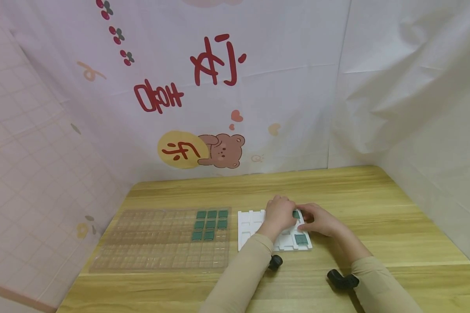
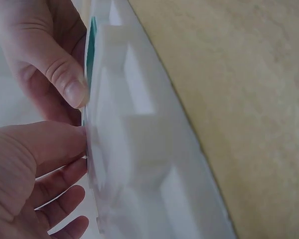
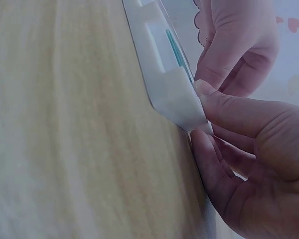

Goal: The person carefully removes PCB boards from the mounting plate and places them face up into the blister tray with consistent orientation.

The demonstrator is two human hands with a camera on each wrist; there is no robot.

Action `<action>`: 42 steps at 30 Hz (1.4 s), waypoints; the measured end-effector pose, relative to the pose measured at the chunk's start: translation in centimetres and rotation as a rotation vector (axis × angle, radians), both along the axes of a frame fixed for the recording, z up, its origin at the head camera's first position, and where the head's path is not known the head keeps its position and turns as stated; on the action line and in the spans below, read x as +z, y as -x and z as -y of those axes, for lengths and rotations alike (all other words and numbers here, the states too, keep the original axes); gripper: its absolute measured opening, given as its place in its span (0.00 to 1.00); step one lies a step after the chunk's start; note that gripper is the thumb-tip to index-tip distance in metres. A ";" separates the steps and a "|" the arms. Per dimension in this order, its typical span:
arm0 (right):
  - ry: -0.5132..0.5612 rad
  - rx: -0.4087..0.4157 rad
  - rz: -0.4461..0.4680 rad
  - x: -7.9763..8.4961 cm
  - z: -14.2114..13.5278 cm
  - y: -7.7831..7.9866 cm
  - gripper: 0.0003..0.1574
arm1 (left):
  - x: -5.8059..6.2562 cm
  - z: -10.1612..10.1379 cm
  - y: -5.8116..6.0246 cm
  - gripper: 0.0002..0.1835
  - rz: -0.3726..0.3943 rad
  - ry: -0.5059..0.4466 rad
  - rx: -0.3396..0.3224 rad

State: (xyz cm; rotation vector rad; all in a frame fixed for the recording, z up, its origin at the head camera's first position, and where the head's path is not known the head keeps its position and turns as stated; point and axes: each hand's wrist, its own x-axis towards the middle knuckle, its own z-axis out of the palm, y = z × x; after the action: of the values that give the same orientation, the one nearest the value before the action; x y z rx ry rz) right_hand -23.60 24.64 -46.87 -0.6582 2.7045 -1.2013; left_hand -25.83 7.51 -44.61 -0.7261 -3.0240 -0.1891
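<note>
A white compartment tray [image 1: 286, 242] lies on the table under both hands. My left hand [image 1: 279, 214] reaches over its far right part, thumb and fingertips at the tray surface in the left wrist view; I cannot tell whether they pinch anything. My right hand [image 1: 320, 221] grips the tray's right edge, its thumb [image 3: 229, 112] on top and a finger against the side. Between the hands a green square chip [image 1: 296, 214] shows partly, in the far right compartment. Another green chip [image 1: 301, 239] sits in the near right compartment.
To the left lies a clear plastic tray [image 1: 156, 252] with many small pockets; several green chips [image 1: 210, 224] fill pockets near its right end. Black wrist mounts [image 1: 342, 280] hang by the forearms. A printed white curtain [image 1: 290, 87] stands behind the wooden table [image 1: 380, 208].
</note>
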 end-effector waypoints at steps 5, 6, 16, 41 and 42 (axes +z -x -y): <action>0.001 -0.002 -0.006 0.0 0.0 -0.1 0.43 | -0.2 -0.2 0.1 0.16 0.014 -0.003 0.007; 0.000 0.002 -0.011 -0.1 0.0 -0.1 0.43 | -0.2 -0.2 0.2 0.16 0.015 -0.002 0.007; 0.000 -0.004 0.003 -0.1 0.0 -0.1 0.42 | -0.1 -0.3 0.3 0.15 0.030 -0.014 0.016; -0.017 -0.007 -0.008 -0.1 0.0 0.0 0.43 | -0.2 0.0 1.1 0.11 0.116 -0.096 0.037; -0.017 -0.007 -0.007 -0.1 0.0 0.0 0.43 | -0.2 0.0 1.2 0.11 0.117 -0.098 0.037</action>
State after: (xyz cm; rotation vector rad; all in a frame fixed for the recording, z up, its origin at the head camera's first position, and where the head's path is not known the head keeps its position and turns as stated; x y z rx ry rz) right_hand -23.65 24.67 -46.96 -0.6530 2.7222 -1.1777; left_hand -26.99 7.52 -44.77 -0.6735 -3.1087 -0.3891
